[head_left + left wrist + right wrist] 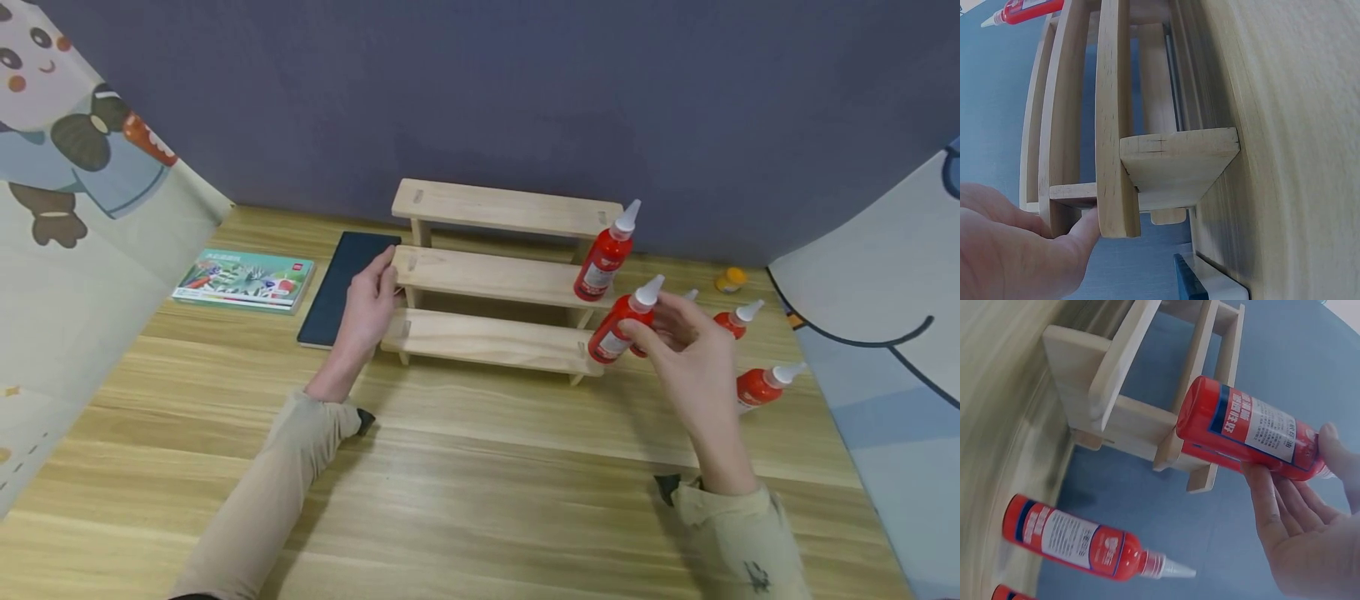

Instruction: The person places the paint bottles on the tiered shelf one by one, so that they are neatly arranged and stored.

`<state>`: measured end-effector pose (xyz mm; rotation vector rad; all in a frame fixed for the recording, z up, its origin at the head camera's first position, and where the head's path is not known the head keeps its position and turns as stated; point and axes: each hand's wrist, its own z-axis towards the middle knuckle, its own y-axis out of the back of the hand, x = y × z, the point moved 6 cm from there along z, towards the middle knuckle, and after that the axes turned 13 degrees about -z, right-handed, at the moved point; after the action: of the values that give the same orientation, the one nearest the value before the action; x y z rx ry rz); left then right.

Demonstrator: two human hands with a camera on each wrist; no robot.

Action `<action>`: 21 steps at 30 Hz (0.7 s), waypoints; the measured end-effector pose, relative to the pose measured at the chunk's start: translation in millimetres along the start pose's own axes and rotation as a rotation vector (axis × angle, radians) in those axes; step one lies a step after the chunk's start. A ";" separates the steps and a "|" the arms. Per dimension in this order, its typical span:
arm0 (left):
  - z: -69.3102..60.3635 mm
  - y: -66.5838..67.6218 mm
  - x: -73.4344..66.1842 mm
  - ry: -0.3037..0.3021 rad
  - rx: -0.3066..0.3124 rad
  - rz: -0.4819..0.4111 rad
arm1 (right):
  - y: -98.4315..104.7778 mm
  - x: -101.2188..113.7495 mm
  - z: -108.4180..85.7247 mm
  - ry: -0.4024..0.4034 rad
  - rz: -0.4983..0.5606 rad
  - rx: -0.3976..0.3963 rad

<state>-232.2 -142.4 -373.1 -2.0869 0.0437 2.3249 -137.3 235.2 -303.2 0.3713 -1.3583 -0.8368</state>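
A three-step wooden rack [495, 337] stands on the table. My left hand [371, 304] grips the left end of its middle step; in the left wrist view, fingers and thumb [1088, 231] pinch that board. My right hand [697, 358] holds a red squeeze bottle [613, 333] with a white pointed nozzle, thumb on one side and fingers on the other. That bottle [1254, 428] is tilted near the right end of the lowest step; whether its base touches wood I cannot tell. A similar red bottle [600, 267] stands on the middle step's right end.
More red bottles [759, 387] stand right of the rack, one partly hidden behind my right hand. A small orange-capped jar [731, 280] is at the back right. Left of the rack lie a dark flat book [341, 283] and a colourful booklet stack [247, 279]. A dark wall [480, 100] rises behind.
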 end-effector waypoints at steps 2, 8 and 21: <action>0.0 0.0 0.3 0.003 -0.002 0.001 | -2.0 3.6 1.9 0.010 0.004 0.001; 0.1 -0.4 0.7 0.014 0.002 -0.004 | -8.4 11.8 6.2 0.015 0.027 -0.005; 0.1 -0.1 -0.3 -0.004 0.000 -0.004 | -26.7 35.7 14.5 0.091 0.214 -0.018</action>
<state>-232.3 -142.3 -372.7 -2.0808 0.0401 2.3264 -159.7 195.4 -293.1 0.2418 -1.2797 -0.6472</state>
